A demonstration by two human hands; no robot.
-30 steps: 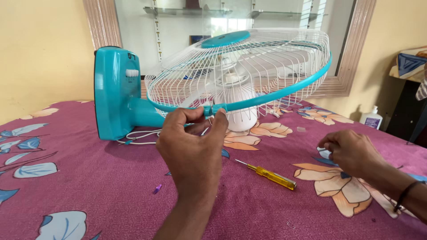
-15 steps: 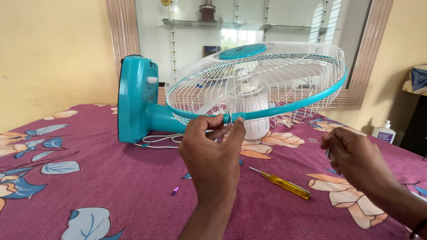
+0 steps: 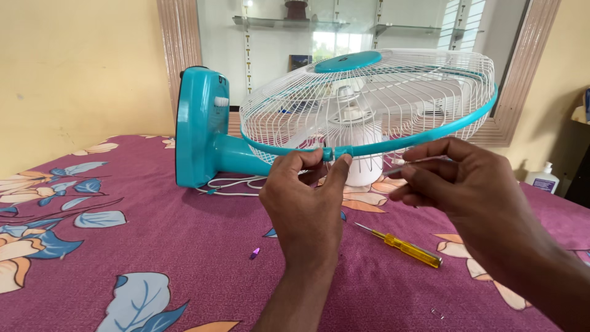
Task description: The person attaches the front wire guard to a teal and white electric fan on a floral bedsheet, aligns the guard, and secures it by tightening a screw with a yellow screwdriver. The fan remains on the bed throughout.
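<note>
Leftmost stands the fan's flat turquoise plastic base [image 3: 198,126], smooth and slab-like, tipped on edge on the bedspread [image 3: 123,258], a magenta cloth printed with blue leaves and orange flowers. A thin white cord [image 3: 230,184] loops on the cloth just beside the base. From the base a curved neck runs right to the fan [image 3: 369,104], which lies on the bed tilted face upward: a round cage of fine white wire ribs, a turquoise cap at its centre and a glossy turquoise plastic band [image 3: 424,136] round the rim. The left hand [image 3: 304,203] pinches the small clasp on that band between thumb and fingertips. A tiny purple piece [image 3: 254,252] lies on the cloth to its lower left. Lower right of the hand lies a screwdriver [image 3: 402,246] with a thin metal shaft and clear yellow handle. The right hand [image 3: 458,184] is closed on a slim metal tool [image 3: 409,164] pointing at the clasp. Far right stands a white bottle [image 3: 542,178].
</note>
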